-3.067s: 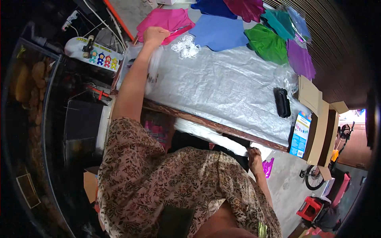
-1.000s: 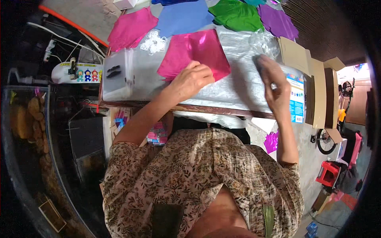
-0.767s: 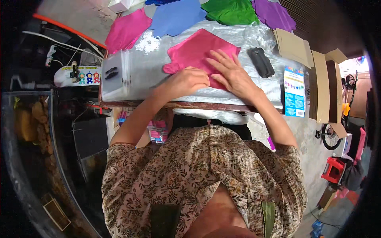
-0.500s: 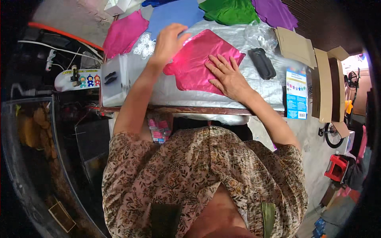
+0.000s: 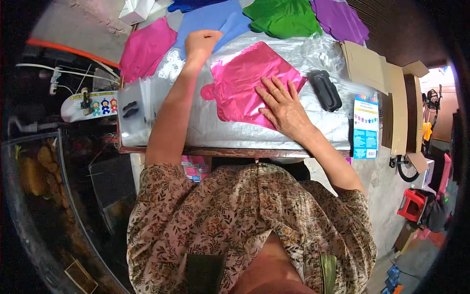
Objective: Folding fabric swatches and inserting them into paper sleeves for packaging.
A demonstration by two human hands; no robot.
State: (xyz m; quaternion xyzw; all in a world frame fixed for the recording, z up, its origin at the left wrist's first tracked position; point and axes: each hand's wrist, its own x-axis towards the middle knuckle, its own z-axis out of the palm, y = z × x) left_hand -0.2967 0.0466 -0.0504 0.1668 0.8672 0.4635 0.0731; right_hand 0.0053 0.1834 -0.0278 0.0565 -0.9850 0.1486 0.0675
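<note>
A flat, shiny pink sheet [image 5: 245, 81] with a rounded tab at its left side lies creased on the covered table. My right hand [image 5: 284, 105] rests flat on its right part, fingers spread. Farther back, my left hand [image 5: 199, 46] is closed, fingertips pinching the edge of a light blue sheet [image 5: 205, 19], one corner of which is folded up. Close to the left hand lies a bundle of white string [image 5: 171, 64]. To the right of the pink sheet sits a black oblong case [image 5: 324, 90].
Another pink sheet [image 5: 147, 49], a green one [image 5: 281, 17] and a purple one [image 5: 340, 19] lie along the back. Clear plastic bags [image 5: 137, 115] are at the left. A blue-and-white package [image 5: 365, 127] and open cardboard boxes [image 5: 399, 108] stand at the right edge.
My left hand has gone from open above the pink sheet's left edge to a pinch at the light blue sheet, whose corner has come up. The right hand stays on the pink sheet.
</note>
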